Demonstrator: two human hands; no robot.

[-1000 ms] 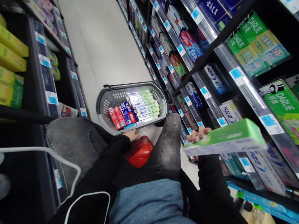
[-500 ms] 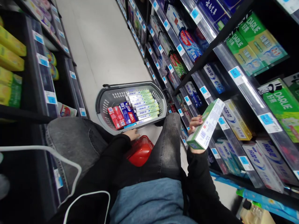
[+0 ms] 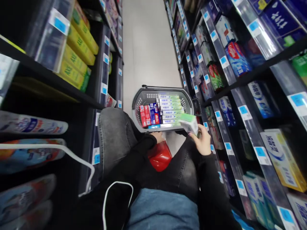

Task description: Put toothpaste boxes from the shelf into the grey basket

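Note:
My right hand (image 3: pixel 202 140) is closed around one end of a white and green toothpaste box (image 3: pixel 189 123), which is tilted and blurred over the near right rim of a grey shopping basket (image 3: pixel 139 127). Inside the basket lie several white and green toothpaste boxes (image 3: pixel 170 108) in a stack, red boxes (image 3: pixel 145 115) at the left and blue and red boxes (image 3: pixel 154 113) between them. My left hand (image 3: pixel 158 137) is low beside the basket's near rim, above a red stool-like object (image 3: pixel 161 156). Its fingers look loosely extended, with nothing visible in them.
Shelves with toothpaste boxes (image 3: pixel 283 156) line the right side, close to my right arm. On the left shelves are yellow boxes (image 3: pixel 76 64) and bottles or pouches (image 3: pixel 33 123). The aisle floor (image 3: pixel 150 41) runs ahead between them. A white cable (image 3: pixel 69 148) crosses at left.
My right hand has brought the toothpaste box from beside the right shelf over to the basket's near right edge. The view has turned right, showing more of the left shelves. My left hand stays near the rim.

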